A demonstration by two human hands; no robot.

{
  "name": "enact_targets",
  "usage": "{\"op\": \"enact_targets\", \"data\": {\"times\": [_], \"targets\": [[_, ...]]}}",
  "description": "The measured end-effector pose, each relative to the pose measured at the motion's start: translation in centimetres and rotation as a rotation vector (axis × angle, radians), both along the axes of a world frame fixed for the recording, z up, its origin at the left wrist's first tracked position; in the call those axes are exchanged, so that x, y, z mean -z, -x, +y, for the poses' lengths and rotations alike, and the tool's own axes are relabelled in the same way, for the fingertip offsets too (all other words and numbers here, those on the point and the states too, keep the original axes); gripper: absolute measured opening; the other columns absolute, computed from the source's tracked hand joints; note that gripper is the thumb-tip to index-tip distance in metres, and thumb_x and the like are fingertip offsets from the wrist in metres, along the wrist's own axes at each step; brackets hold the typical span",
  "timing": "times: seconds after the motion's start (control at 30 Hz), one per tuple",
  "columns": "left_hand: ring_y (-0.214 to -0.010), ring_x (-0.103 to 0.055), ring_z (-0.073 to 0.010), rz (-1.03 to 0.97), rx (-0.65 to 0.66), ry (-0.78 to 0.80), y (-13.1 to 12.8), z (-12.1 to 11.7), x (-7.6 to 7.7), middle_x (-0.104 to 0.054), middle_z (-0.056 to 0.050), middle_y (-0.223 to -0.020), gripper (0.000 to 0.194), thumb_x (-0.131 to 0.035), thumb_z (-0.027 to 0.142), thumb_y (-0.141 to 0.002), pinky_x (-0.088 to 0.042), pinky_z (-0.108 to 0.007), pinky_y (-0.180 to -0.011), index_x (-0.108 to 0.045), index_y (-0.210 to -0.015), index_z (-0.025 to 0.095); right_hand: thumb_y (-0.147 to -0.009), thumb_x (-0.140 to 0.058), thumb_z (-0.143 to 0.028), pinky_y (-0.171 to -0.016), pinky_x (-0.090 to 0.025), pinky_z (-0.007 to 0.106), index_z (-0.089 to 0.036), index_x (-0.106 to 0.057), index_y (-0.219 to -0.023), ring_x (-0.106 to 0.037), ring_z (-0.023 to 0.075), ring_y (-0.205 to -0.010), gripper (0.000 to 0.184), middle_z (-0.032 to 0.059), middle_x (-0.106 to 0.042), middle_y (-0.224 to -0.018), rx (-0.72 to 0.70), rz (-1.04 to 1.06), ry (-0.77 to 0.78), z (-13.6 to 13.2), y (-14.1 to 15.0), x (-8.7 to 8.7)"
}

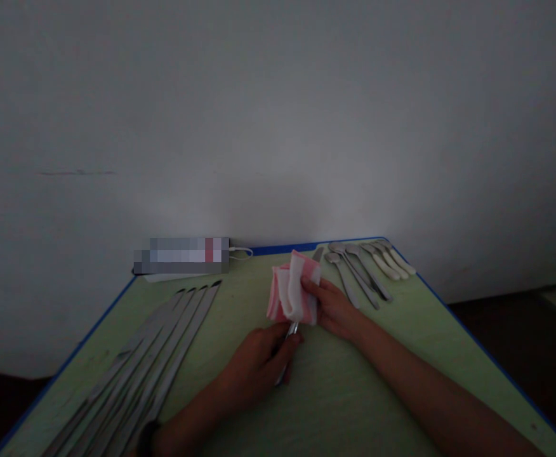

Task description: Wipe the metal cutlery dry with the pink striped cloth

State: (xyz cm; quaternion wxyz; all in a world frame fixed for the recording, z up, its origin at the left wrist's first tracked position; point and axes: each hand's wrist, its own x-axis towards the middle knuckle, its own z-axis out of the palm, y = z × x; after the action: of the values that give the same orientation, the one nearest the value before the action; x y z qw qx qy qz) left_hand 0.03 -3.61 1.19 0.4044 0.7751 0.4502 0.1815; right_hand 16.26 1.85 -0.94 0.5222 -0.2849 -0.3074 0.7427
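My left grip [261, 358] clamps the knife [293, 329] by its handle; just ahead, my right grip [336, 309] pinches the soft cloth [295, 292] over its blade; likely light, stiff, slick metal, best held by the handle.

From here the cloth [301, 289] looks soft, matt and fleecy against the glossy metal handle [294, 328] below it. The long cutlery [181, 348] is smooth, duller metal; the spoons [337, 248] look like satiny metal too, and the cream grips [400, 265] seem smooth plastic. The tabletop [354, 387] appears smooth, the wall [278, 127] matt and scuffed.
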Motion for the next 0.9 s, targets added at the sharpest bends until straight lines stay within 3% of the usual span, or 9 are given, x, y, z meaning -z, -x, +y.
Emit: {"op": "enact_targets", "data": {"times": [0.17, 0.33, 0.57, 0.7, 0.9], "targets": [[-0.054, -0.054, -0.0124, -0.06, -0.016, 0.045, -0.1, 0.1, 0.0, -0.056, 0.003, -0.056, 0.033, -0.037, 0.04, -0.091, -0.039, -0.022, -0.056, -0.054, -0.075, 0.017, -0.072, -0.07, -0.031, -0.077, -0.051, 0.034, -0.013, -0.064, -0.093, -0.065, 0.0187, -0.079, 0.029, 0.0052, -0.07, -0.078, -0.004, 0.005, 0.002, -0.1, 0.0, -0.2], [-0.041, -0.047, -0.0114, -0.185, -0.183, 0.188, -0.3, 0.2, 0.3, -0.052, 0.007, -0.047, 0.038, -0.042, 0.048, -0.087, -0.036, -0.021, -0.045, -0.051, -0.106, 0.016, -0.07, -0.071, -0.03, -0.079, -0.05, 0.035, -0.014, -0.064, -0.093, -0.065, 0.0191, -0.083, 0.028, 0.005, -0.07, -0.081, 0.009, 0.028, -0.016, -0.1, 0.1, -0.2], [-0.036, -0.045, -0.0115, -0.166, -0.307, 0.182, -0.3, 0.4, -0.8, -0.057, 0.006, -0.046, 0.048, -0.047, 0.052, -0.082, -0.031, -0.018, -0.037, -0.047, -0.113, 0.015, -0.071, -0.071, -0.03, -0.081, -0.049, 0.033, -0.016, -0.065, -0.092, -0.064, 0.0178, -0.084, 0.026, 0.0039, -0.069, -0.084, 0.014, 0.051, -0.065, -0.1, -0.1, 0.0], [-0.035, -0.046, -0.0127, -0.142, -0.34, 0.186, -0.4, 0.4, -1.0, -0.054, 0.006, -0.043, 0.047, -0.044, 0.055, -0.082, -0.034, -0.02, -0.036, -0.05, -0.108, 0.015, -0.069, -0.073, -0.03, -0.08, -0.049, 0.034, -0.016, -0.065, -0.091, -0.064, 0.0174, -0.079, 0.027, 0.0034, -0.069, -0.082, 0.018, 0.045, -0.065, -0.2, 0.0, -0.1], [-0.042, -0.05, -0.0133, -0.126, -0.322, 0.157, -0.1, 0.3, -0.7, -0.053, 0.004, -0.045, 0.042, -0.036, 0.054, -0.087, -0.038, -0.022, -0.043, -0.054, -0.083, 0.016, -0.068, -0.072, -0.033, -0.08, -0.049, 0.035, -0.015, -0.065, -0.09, -0.064, 0.019, -0.081, 0.029, 0.0042, -0.069, -0.08, 0.039, 0.014, -0.041, -0.2, 0.3, -0.2]]}}
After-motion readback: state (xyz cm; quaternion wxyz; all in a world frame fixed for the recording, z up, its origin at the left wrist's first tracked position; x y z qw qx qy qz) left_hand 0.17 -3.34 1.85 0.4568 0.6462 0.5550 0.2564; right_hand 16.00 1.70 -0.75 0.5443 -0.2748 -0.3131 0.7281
